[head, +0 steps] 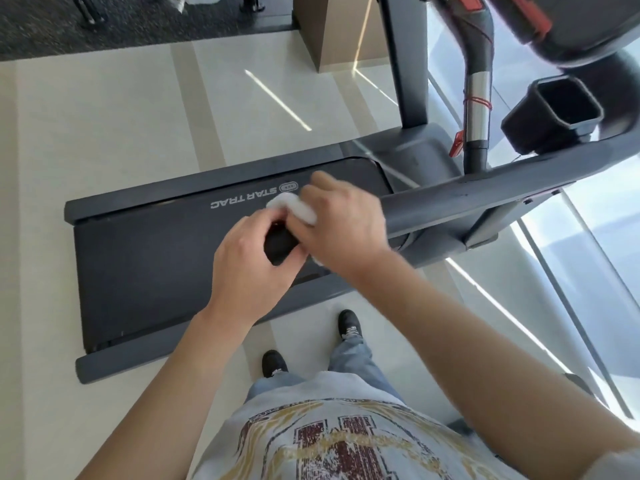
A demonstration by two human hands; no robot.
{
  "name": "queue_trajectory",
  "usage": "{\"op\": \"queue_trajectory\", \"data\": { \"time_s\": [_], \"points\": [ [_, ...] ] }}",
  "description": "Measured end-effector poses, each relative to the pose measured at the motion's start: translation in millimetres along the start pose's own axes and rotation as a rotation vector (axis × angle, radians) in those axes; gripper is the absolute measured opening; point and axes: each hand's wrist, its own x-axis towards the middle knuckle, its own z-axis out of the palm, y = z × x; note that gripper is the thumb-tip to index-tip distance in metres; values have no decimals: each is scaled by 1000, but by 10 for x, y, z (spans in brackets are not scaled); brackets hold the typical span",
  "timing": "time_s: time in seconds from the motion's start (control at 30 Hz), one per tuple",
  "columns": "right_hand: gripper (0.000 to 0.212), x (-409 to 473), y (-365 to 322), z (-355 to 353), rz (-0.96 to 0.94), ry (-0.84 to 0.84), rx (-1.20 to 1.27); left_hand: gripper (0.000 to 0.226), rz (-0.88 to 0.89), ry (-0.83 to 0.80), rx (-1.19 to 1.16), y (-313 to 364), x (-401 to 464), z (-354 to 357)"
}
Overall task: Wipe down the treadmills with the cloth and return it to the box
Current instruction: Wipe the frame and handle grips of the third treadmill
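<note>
One treadmill (166,258), one white cloth (301,209), two hands. Left hand (252,268) fingers curled round the black handrail end (278,245). Right hand (343,226) fingers pressed together, pinching the cloth against it.

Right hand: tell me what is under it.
Under the right hand a crumpled white cloth is pressed against the end of the dark grey treadmill handrail. The left hand grips the black tip. Most of the cloth is covered.
</note>
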Motion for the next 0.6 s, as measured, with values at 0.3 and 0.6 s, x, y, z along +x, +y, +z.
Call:
{"op": "queue_trajectory", "data": {
  "time_s": [0.3,0.6],
  "points": [
    [43,231,771,-277,-125,-200,61,21,-121,138,-13,178,83,111],
    [34,794,1201,-465,-14,-823,-6,32,32,476,222,53,101,402]
  ]
}}
